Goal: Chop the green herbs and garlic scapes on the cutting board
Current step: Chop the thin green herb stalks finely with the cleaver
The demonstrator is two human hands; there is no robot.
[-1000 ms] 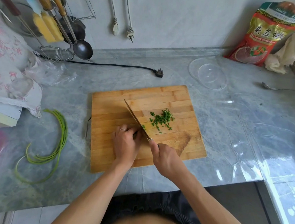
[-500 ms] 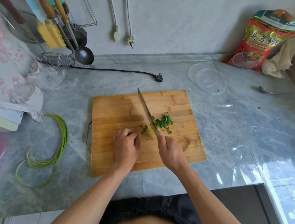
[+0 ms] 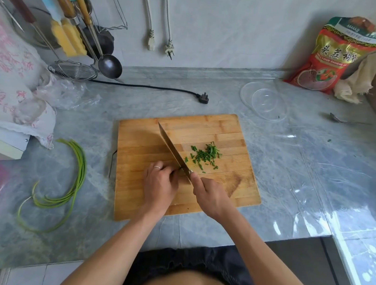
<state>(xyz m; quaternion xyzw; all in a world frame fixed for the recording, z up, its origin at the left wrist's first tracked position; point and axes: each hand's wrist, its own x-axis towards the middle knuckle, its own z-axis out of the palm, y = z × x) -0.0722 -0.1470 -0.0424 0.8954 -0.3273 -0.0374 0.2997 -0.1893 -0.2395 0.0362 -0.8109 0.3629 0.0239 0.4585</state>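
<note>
A wooden cutting board (image 3: 137,142) lies on the grey marble counter. Chopped green herb pieces (image 3: 205,155) are scattered on its middle right. My right hand (image 3: 209,195) grips the handle of a cleaver (image 3: 172,151), whose blade runs diagonally up-left across the board, just left of the pieces. My left hand (image 3: 159,184), wearing a ring, rests curled on the board against the blade's heel; what its fingertips pin down is hidden. A bunch of long garlic scapes (image 3: 74,178) lies on the counter left of the board, untouched.
Clear plastic lids (image 3: 263,101) and a spoon (image 3: 343,120) lie behind the board to the right. A red snack bag (image 3: 340,55) leans on the wall. A black plug and cord (image 3: 203,97), strainer (image 3: 72,71), hanging ladle (image 3: 109,66) and floral cloth (image 3: 8,76) sit back left.
The cleaver rose and shifted right toward the herb pile, then came back down a little left. My left hand stayed curled beside the blade. The camera view shifted slightly.
</note>
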